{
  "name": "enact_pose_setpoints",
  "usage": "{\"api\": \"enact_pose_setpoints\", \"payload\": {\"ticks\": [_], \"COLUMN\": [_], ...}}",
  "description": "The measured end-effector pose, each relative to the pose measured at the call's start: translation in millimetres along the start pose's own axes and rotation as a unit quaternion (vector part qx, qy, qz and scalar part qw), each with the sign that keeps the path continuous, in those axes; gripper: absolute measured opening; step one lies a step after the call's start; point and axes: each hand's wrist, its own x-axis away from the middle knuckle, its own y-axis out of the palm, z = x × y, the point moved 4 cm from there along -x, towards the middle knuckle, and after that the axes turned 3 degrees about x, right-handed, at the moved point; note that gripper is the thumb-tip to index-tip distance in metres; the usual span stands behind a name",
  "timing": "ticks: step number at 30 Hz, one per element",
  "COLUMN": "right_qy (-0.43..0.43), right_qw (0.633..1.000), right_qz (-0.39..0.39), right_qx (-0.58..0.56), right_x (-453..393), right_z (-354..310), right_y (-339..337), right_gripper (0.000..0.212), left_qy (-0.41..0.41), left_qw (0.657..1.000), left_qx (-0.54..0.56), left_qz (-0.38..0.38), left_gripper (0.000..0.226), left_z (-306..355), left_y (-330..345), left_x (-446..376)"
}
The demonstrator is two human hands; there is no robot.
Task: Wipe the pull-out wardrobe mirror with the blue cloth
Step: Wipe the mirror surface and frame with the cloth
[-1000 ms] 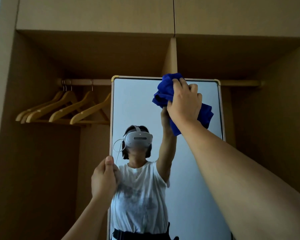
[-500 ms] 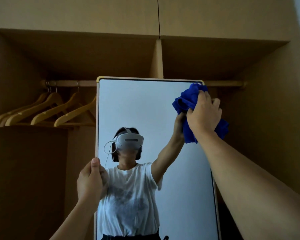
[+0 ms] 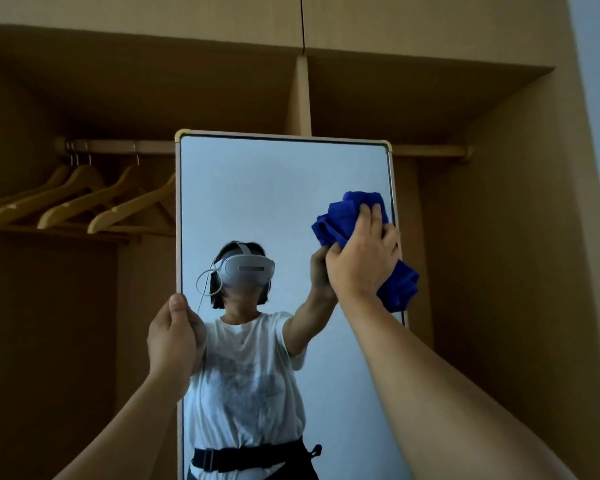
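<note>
Tall white-framed pull-out mirror point(image 3: 284, 202), frame centre, long axis running vertical. Right hand point(image 3: 361, 261) pressing bunched blue cloth point(image 3: 343, 216), fingers curled round it, against right edge; unwiped glass lying left, below. Left hand point(image 3: 174, 337) gripping left frame edge.

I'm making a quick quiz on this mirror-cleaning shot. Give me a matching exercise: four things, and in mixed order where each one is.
Things:
1. blue cloth
2. left hand
3. wooden hangers
4. right hand

Places:
A. on the rail left of the mirror
B. gripping the mirror's left edge
C. bunched against the glass near the right edge
D. pressing the cloth

Pairs: 1-C, 2-B, 3-A, 4-D
</note>
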Motion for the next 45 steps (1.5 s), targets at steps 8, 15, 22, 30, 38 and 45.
{"api": "enact_pose_setpoints", "payload": {"ticks": [8,15,22,30,38,45], "right_qy": [-0.114,-0.226,-0.289,-0.269,-0.364,-0.417], "right_qw": [0.993,0.973,0.950,0.957,0.927,0.904], "right_qz": [-0.035,-0.051,-0.105,-0.105,-0.078,-0.093], "right_qx": [-0.007,0.009,0.049,0.035,0.051,-0.032], "right_x": [37,77,87,57,116,170], "right_z": [-47,-77,-95,-120,-113,-104], "right_y": [1,0,4,3,7,2], "right_gripper": [0.074,0.072,0.069,0.061,0.058,0.046], "left_qy": [-0.009,-0.113,-0.166,-0.158,-0.176,-0.183], "left_qw": [1.000,0.993,0.985,0.987,0.984,0.983], "left_qx": [0.008,0.029,0.034,0.006,-0.018,0.007], "left_qz": [0.001,-0.016,-0.023,-0.024,-0.013,-0.029], "left_gripper": [0.047,0.030,0.043,0.046,0.045,0.034], "left_z": [0,-13,-27,-48,-68,-71], "left_y": [-1,-6,-17,-32,-44,-43], "left_x": [1,-1,9,23,47,49]}}
